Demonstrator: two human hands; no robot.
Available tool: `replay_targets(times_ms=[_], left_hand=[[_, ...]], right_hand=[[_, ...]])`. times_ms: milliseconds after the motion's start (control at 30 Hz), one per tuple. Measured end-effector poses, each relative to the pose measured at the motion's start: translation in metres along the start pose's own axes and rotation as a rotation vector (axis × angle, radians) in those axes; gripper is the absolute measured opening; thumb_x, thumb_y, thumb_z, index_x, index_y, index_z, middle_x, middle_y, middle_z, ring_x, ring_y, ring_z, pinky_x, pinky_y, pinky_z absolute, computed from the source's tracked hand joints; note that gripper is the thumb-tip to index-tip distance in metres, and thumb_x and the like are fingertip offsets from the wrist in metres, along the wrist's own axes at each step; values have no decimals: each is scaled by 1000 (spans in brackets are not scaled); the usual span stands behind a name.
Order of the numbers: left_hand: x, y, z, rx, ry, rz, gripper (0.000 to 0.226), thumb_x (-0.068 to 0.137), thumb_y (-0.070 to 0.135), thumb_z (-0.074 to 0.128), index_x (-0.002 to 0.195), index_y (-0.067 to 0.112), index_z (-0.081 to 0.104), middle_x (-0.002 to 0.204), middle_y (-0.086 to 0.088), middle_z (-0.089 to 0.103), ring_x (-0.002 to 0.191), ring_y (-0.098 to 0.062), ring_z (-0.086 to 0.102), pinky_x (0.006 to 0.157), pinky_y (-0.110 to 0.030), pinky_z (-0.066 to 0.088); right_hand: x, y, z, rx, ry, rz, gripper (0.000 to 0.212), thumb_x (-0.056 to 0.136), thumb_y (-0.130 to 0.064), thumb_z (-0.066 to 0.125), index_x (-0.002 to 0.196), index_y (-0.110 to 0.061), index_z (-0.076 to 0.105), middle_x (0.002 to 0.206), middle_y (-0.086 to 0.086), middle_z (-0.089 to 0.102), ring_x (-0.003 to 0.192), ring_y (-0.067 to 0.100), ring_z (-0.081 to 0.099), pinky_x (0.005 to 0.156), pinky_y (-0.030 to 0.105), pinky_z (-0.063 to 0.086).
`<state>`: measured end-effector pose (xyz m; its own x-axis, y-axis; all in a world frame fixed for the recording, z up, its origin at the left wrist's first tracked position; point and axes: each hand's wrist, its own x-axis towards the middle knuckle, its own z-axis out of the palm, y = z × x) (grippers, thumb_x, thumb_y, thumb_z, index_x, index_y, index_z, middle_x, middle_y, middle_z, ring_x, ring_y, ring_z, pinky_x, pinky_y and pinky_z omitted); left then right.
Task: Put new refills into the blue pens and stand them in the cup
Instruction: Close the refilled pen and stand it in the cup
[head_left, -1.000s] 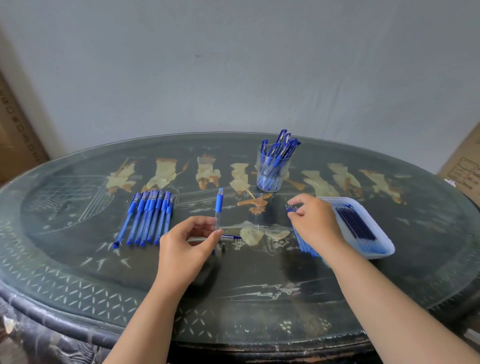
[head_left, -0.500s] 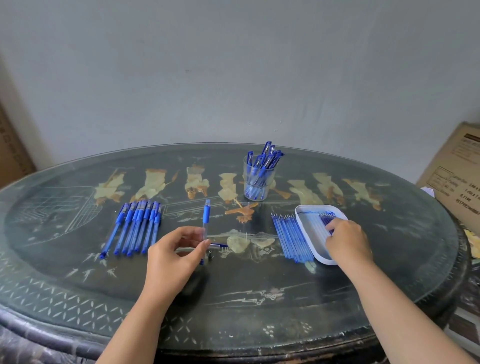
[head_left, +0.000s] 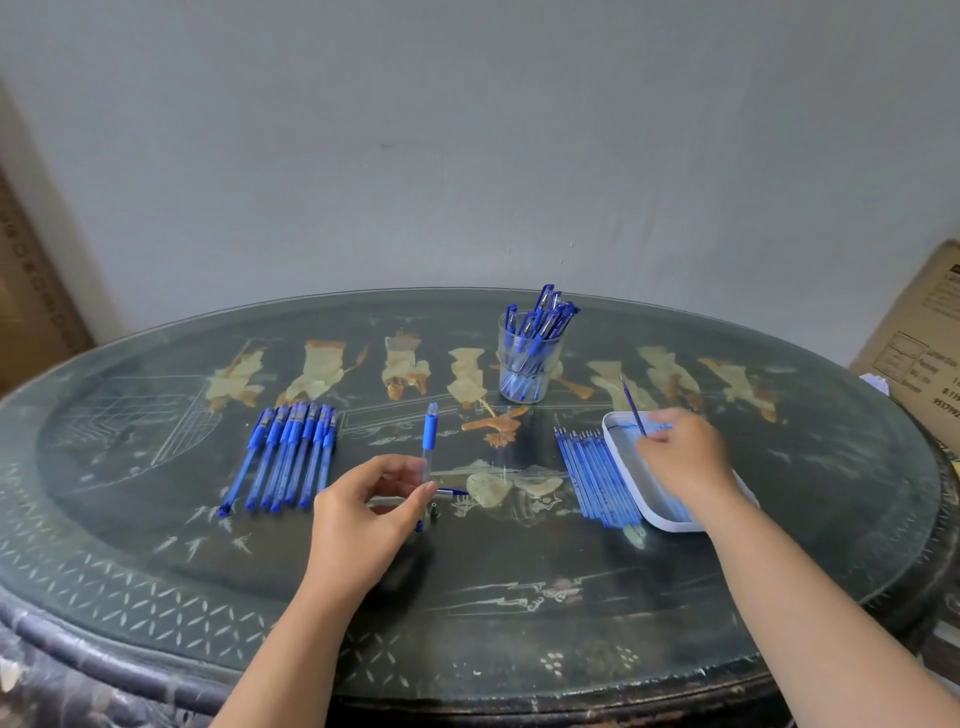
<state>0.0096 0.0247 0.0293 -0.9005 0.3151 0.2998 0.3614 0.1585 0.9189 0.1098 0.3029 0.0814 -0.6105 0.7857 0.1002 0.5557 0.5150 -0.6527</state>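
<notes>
Two pinches: our left hand (head_left: 363, 512) holds the clear, blue-gripped pen barrel (head_left: 430, 434) — our right hand (head_left: 685, 457) a thin blue refill (head_left: 634, 410), light, probably bendy; grip it low.

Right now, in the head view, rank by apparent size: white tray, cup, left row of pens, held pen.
1. Tie: white tray and left row of pens; the right hand hides part of the tray.
2. Cup.
3. Held pen, long but thin.

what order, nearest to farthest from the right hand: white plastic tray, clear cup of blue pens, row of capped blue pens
1. white plastic tray, under the right hand
2. clear cup of blue pens, behind, centre
3. row of capped blue pens, far left
</notes>
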Motion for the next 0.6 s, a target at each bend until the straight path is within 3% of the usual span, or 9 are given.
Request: replay_targets(times_ms=[33, 100, 200, 267, 400, 600], left_hand=[[0, 0, 0, 1, -3, 1, 19, 77, 15, 80, 92, 25, 74, 84, 12, 74, 79, -2, 69, 68, -9, 51], [-1, -2, 0, 0, -8, 0, 19, 78, 15, 80, 92, 26, 74, 85, 12, 74, 78, -4, 69, 68, -11, 52], [-1, -4, 1, 1, -7, 0, 20, 77, 14, 81, 92, 26, 75, 85, 10, 74, 77, -5, 70, 67, -13, 53], [-1, -4, 1, 3, -4, 7, 20, 77, 13, 81, 92, 25, 75, 85, 10, 74, 76, -4, 69, 67, -13, 53], [-2, -5, 1, 6, -4, 19, 20, 76, 12, 81, 91, 24, 76, 84, 10, 74, 73, -6, 69, 66, -19, 56], [-2, -5, 1, 15, -10, 39, 23, 75, 9, 81, 90, 25, 76, 85, 16, 73, 74, -3, 68, 64, -17, 55]], right_hand=[[-6, -13, 0, 152, -63, -20, 27, 93, -1, 48, 114, 0, 65, 83, 11, 65, 74, 30, 59, 63, 32, 48], [-23, -42, 2, 492, -211, -39, 26, 96, 2, 47, 114, 0, 67, 85, 0, 61, 75, 16, 58, 61, 25, 56], [-47, -83, 12, 911, -376, -83, 19, 97, 4, 52, 107, -4, 66, 95, 8, 59, 85, 17, 60, 72, 36, 62], [-57, -101, 21, 1096, -425, -91, 14, 96, 2, 54, 102, -4, 65, 92, 14, 56, 85, 21, 59, 76, 46, 61], [-65, -117, 37, 1161, -438, -138, 11, 98, -3, 54, 104, -6, 62, 93, 12, 57, 83, 19, 67, 77, 51, 60], [-61, -116, 44, 1097, -384, -132, 11, 97, -5, 56, 101, -11, 64, 90, 7, 61, 80, 16, 70, 72, 42, 62]])
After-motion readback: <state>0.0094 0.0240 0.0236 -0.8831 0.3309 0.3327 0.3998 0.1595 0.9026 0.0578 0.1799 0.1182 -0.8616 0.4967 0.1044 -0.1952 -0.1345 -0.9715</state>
